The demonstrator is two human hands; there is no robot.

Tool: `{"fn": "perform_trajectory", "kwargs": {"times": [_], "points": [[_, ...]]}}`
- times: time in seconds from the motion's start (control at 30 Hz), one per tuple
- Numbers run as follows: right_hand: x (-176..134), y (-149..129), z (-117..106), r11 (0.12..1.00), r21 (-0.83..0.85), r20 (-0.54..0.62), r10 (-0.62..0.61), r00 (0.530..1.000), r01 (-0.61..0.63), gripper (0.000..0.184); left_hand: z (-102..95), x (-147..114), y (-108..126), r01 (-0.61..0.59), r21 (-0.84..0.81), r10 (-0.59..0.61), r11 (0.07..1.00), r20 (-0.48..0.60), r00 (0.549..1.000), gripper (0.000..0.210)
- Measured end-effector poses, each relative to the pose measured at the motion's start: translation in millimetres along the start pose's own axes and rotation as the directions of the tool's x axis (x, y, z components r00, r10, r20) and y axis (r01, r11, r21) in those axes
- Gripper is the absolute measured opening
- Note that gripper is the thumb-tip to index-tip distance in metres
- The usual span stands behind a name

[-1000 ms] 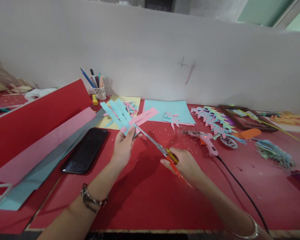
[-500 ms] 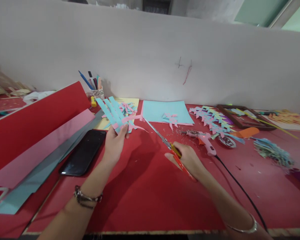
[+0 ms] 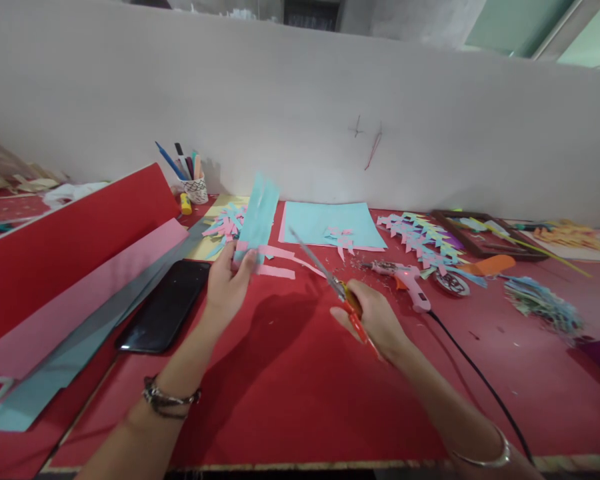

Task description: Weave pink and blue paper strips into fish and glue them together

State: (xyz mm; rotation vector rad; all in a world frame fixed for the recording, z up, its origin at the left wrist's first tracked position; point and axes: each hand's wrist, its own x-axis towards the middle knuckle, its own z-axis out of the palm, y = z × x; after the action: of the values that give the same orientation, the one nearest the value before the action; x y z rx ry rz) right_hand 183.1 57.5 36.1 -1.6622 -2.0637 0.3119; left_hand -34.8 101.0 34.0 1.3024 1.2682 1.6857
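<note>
Pinching, with left hand (image 3: 230, 283), blue paper strips (image 3: 259, 212) and pink paper strips (image 3: 280, 272): thumb laid along near side, fingers folded behind. Blue strips pointing up and away from left hand, slightly blurred; pink strips crossing near their base and sticking out rightward, into the space between the hands. Crossing partly covered by thumb; exact lacing, cannot tell.

Gripping, with right hand (image 3: 375, 313), scissors (image 3: 337, 287): fingers curled about the handles, thumb on their left side. Tips aimed forward and left, toward the pink strips; contact with the longest strip, cannot tell.

Noted left of left hand, on red tabletop (image 3: 290, 400): black phone (image 3: 164, 307); farther out, long pink paper (image 3: 95, 287) and red board (image 3: 80, 247). Beyond left hand: pile of pink and blue scraps (image 3: 227, 223) on yellow sheet (image 3: 200, 248); behind, pen cup (image 3: 196, 190).

Beyond and between both hands: blue sheet (image 3: 305, 220), small pink-and-blue piece (image 3: 347, 241) at its near edge. Beyond right hand, to the right: pink glue gun (image 3: 405, 279); behind that, zigzag paper garland (image 3: 420, 240); farther right, fringed paper bundle (image 3: 543, 303).
</note>
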Motion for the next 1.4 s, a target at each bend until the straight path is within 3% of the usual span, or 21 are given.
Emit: {"fn": "perform_trajectory", "kwargs": {"times": [0.2, 0.47, 0.83, 1.13, 1.4], "points": [[-3.0, -10.6, -2.8, 0.998, -0.056, 0.051, 0.032, 0.998, -0.029, 0.033, -1.0, -0.4, -0.5, -0.071, -0.067, 0.076, 0.995, 0.065, 0.995, 0.021], [-2.9, -8.1, -0.2, 0.993, -0.118, 0.055, 0.035, 0.998, -0.029, 0.035, -2.1, -1.8, 0.6, -0.108, -0.076, 0.112, 0.991, 0.06, 0.992, 0.018], [-3.4, -11.2, -2.9, 0.995, -0.095, 0.085, 0.021, 0.996, -0.013, 0.033, -3.1, -3.0, 9.2, -0.255, 0.164, 0.225, 0.953, 0.184, 0.957, 0.023], [-1.9, -9.3, -3.0, 0.996, -0.086, 0.132, 0.025, 0.991, -0.014, 0.038, -4.1, -1.7, 9.7, -0.256, 0.181, 0.216, 0.95, 0.212, 0.953, 0.019], [-2.2, -11.4, -6.3, 0.997, -0.08, 0.108, 0.015, 0.994, -0.006, 0.037, -4.5, -1.5, 11.5, -0.242, 0.197, 0.196, 0.95, 0.226, 0.954, 0.014]]}}
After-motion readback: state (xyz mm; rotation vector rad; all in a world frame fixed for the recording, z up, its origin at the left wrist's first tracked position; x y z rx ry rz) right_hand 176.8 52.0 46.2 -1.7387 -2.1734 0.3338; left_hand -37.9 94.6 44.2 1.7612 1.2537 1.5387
